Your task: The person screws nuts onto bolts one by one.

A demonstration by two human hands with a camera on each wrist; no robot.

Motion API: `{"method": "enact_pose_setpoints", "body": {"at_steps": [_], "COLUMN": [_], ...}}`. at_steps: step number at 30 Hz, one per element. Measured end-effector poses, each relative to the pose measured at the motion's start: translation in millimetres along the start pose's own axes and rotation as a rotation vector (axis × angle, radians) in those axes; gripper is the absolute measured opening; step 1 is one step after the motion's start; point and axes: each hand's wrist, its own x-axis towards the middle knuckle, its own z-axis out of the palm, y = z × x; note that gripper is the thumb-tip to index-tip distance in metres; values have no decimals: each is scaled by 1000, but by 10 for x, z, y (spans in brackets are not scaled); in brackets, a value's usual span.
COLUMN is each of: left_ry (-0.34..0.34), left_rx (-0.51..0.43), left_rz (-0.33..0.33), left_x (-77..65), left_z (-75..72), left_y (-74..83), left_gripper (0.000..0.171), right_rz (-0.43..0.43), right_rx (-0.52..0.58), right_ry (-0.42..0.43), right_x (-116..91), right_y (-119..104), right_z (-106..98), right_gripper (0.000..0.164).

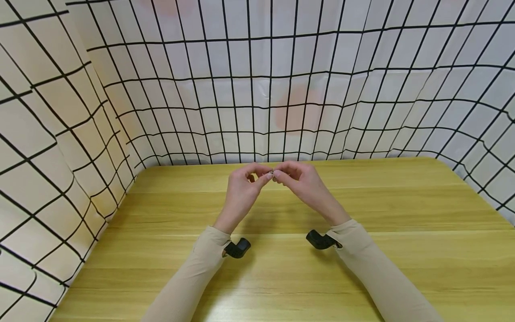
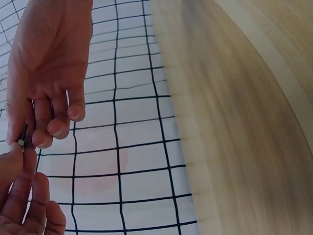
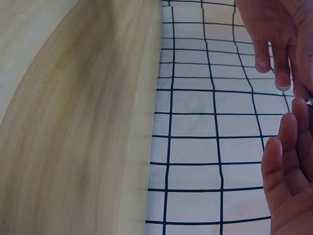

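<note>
Above the far part of the wooden table, my left hand [image 1: 243, 184] and my right hand [image 1: 304, 182] meet at the fingertips. Thumb and forefinger of each pinch a tiny object [image 1: 272, 173] between them. In the left wrist view this small object [image 2: 21, 142] shows a thin dark part and a pale yellowish bit; its kind cannot be made out. There my left hand [image 2: 22, 200] comes from below and my right hand [image 2: 51, 63] from the top. In the right wrist view, the right hand [image 3: 293, 171] is at lower right, and the fingers cover most of the object.
The light wooden table [image 1: 277, 268] lies beneath both forearms. White cloth with a black grid [image 1: 241, 94] hangs behind the table and along its sides. A black wrist mount [image 1: 238, 248] sticks out of the left sleeve, and another black mount [image 1: 319, 240] out of the right.
</note>
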Motion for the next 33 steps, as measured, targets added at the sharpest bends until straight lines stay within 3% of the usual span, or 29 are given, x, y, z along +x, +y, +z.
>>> {"method": "enact_pose_setpoints", "body": {"at_steps": [11, 17, 23, 33], "left_ry": [6, 9, 11, 6], "left_rx": [-8, -12, -27, -25], "left_rz": [-4, -3, -15, -6], "left_x": [-2, -5, -5, -3], "left_z": [17, 10, 12, 20], "left_y": [-6, 0, -2, -1], "left_gripper": [6, 6, 5, 6], "right_rz": [18, -40, -141, -124], "right_rx": [21, 35, -24, -17], "right_ry": [2, -4, 2, 10], "right_x": [-31, -25, -25, -18], "right_y": [-141, -145, -163, -120], "right_z": [-6, -36, -13, -5], "right_gripper": [20, 26, 16, 11]}}
